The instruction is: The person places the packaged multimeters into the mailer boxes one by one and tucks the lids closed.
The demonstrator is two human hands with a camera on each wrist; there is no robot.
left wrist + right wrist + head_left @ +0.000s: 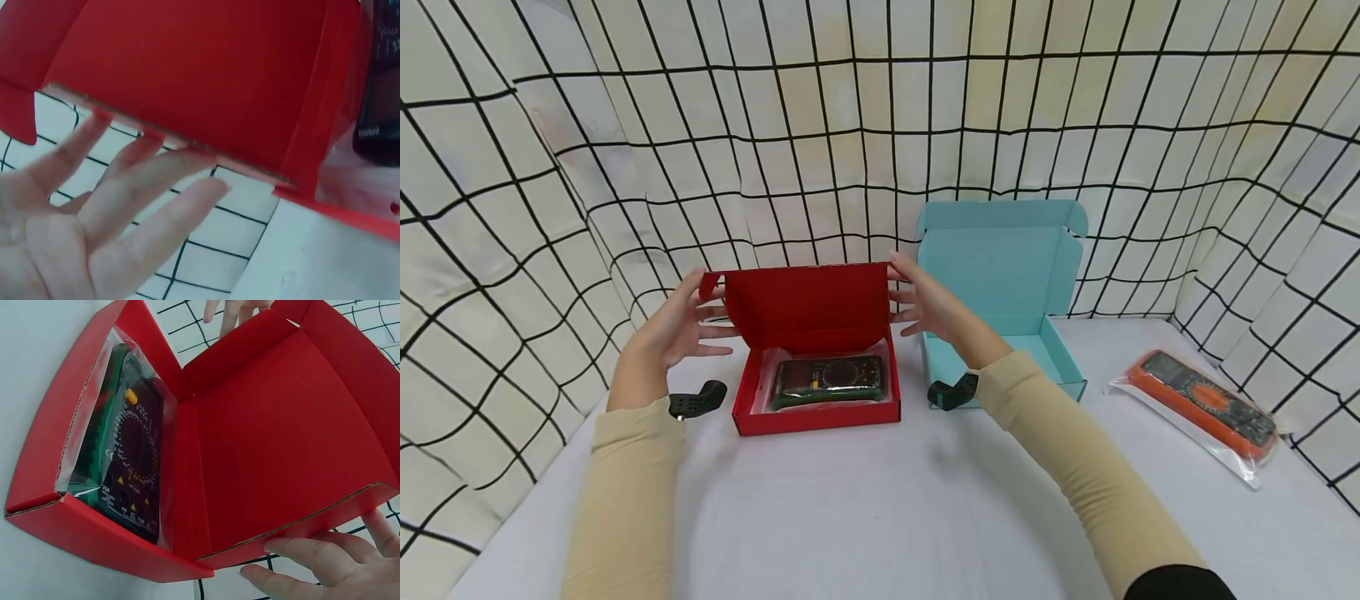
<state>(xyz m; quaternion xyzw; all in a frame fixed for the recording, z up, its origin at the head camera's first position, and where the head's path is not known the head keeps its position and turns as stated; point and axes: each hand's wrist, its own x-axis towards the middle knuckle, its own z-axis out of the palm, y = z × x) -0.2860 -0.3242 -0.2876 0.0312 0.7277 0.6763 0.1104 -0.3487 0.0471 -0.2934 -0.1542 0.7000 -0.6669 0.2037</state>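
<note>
A red cardboard box [820, 422] stands on the table with its lid raised. Inside it lies a green and black multimeter [829, 379] in clear plastic wrap. At the lid's left side, my left hand [673, 329] has its fingers spread; in the left wrist view, fingertips [150, 140] touch the lid's edge from outside. My right hand [928, 302] is at the lid's right side, fingers extended and touching the side flap in the right wrist view. Neither hand curls round the lid. A black strap hangs below each wrist.
Right of the red box, partly behind my right arm, stands an open light-blue box [1000, 267]. Farther right, an orange multimeter [1206, 400] lies in a clear plastic bag. White cloth with a black grid [865, 158] encloses the back and sides of the white table [820, 517].
</note>
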